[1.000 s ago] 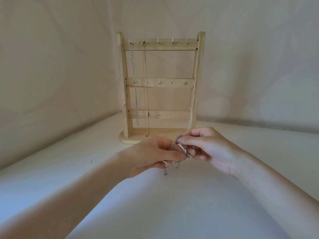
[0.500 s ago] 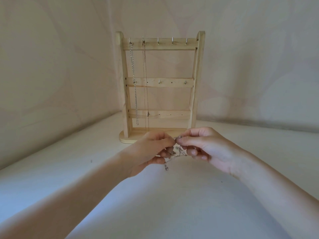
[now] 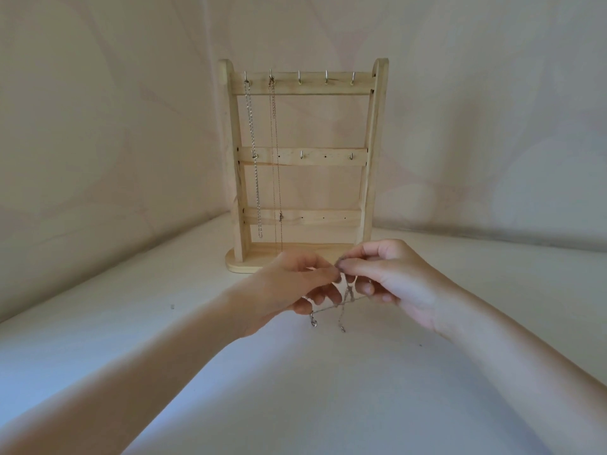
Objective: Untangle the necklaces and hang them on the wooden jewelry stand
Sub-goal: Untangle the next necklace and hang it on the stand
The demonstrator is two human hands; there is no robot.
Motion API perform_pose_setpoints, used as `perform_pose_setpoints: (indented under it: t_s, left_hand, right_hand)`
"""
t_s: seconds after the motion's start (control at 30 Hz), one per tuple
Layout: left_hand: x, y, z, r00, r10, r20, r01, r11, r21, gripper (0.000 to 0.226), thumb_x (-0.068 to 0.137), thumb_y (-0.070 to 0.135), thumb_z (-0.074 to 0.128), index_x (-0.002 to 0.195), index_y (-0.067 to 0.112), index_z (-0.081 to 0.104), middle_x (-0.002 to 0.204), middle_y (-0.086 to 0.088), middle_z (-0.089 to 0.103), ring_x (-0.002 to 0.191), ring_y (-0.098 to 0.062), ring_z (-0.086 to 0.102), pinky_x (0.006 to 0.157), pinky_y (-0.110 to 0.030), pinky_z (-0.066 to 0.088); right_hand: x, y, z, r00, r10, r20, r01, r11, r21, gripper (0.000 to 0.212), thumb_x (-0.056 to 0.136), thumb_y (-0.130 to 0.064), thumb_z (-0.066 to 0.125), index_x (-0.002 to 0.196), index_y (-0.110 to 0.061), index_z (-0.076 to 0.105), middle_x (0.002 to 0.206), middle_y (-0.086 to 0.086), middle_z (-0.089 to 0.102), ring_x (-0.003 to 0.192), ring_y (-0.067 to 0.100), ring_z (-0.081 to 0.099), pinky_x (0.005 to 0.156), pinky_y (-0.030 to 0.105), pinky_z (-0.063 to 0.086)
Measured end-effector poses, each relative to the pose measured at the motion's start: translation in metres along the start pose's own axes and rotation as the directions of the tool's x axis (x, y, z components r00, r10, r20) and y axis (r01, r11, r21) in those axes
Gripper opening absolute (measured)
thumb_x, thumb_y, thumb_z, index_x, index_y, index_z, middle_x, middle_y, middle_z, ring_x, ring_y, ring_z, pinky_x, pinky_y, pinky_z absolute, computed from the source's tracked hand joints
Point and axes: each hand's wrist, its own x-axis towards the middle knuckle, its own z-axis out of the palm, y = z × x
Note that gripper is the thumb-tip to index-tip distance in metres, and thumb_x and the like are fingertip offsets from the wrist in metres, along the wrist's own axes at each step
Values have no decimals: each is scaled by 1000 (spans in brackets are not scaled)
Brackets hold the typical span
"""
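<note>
Two forearms reaching in from the near edge, meeting over the pale desk point(image 3: 98, 339). Left hand point(image 3: 289, 287) and right hand point(image 3: 391, 280) raised just above the surface, fingertips almost touching at the middle. Left grip: thumb and forefinger pinched on the tangled chain point(image 3: 345, 303), lower fingers curled beneath with a strand running under them. Right grip: thumb and forefinger pinched on the same tangle at its top, remaining fingers curled, one strand stretching across toward them. Tangle itself hanging between and just below the two pinches, a knotted vertical run dropping from the right fingertips, a taut strand crossing it slantwise from left hand to right. Two loose ends dangling under the grips, each tipped with a small clasp point(image 3: 313, 323), near the desk; contact with it not clear. Small dark speck on the desk off to the left.

Farther back, wooden jewelry stand point(image 3: 371, 159) upright on its oval base against the pale wall, three crossbars between two posts. Row of five hooks along the top bar, fewer on the middle bar. Thick silver chain point(image 3: 254, 159) hung from the leftmost top hook, reaching down past the lowest bar. Thin chain point(image 3: 275, 152) hung from the second hook, longer, falling to the base behind the left hand, a small clasp showing at the lowest bar. Other three top hooks bare.
</note>
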Motion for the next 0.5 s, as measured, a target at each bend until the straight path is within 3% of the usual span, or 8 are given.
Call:
perform_pose_setpoints:
  t_s: [0.17, 0.33, 0.5]
  left_hand:
    - [-3, 0, 1, 993, -47, 105, 32, 990, 136, 8, 85, 15, 63, 81, 11, 69, 54, 11, 54, 51, -2, 43, 49, -10, 34]
    - [-3, 1, 0, 991, -55, 118, 48, 997, 64, 10, 86, 18, 60, 78, 14, 65, 55, 9, 40, 48, -4, 31, 44, -14, 23]
    - [0, -2, -3, 998, -52, 20, 53, 997, -53, 16, 93, 14, 52, 78, 12, 58, 62, 5, 44, 44, -1, 39, 41, -12, 32]
  right_hand:
    - [0, 0, 1, 1000, -9, 28, 8, 999, 37, 3, 84, -5, 63, 85, -1, 64, 63, 2, 59, 43, 6, 44, 36, 16, 26]
    - [-2, -2, 2, 994, 35, 104, -40, 998, 41, 3, 85, -5, 62, 86, -4, 65, 58, -3, 61, 43, 5, 46, 35, 14, 27]
    - [-1, -3, -2, 982, 93, 166, -118, 983, 144, 8, 85, 0, 60, 90, -5, 63, 63, 0, 59, 41, 5, 43, 33, 14, 23]
